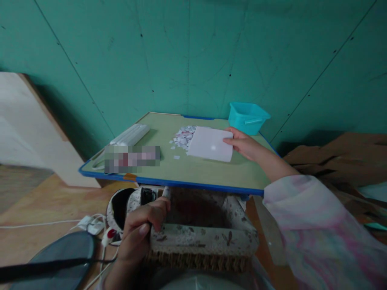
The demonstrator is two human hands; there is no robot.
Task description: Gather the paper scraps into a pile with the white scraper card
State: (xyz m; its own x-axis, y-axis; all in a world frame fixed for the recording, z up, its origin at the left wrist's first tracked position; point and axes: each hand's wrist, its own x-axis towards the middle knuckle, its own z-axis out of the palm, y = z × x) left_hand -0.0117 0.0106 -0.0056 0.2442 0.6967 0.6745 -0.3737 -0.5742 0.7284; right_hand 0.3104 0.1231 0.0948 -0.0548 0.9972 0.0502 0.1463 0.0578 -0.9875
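Note:
My right hand pinches the right edge of a white, flat, slightly glossy sheet, with the thumb on top. Tilted above the table, the sheet partly covers a pile of small white paper scraps. A few loose scraps lie just in front of the pile. Below the table's front edge, my left hand is closed on the left side of a fabric-lined woven basket. The basket's patterned lining folds over its rim, and its inside is dark.
White rolls lie at the left of the pale green table, behind a blurred-out item. A turquoise bin stands at the back right. Cables, a power strip and a dark round stool are lower left. Cardboard leans right.

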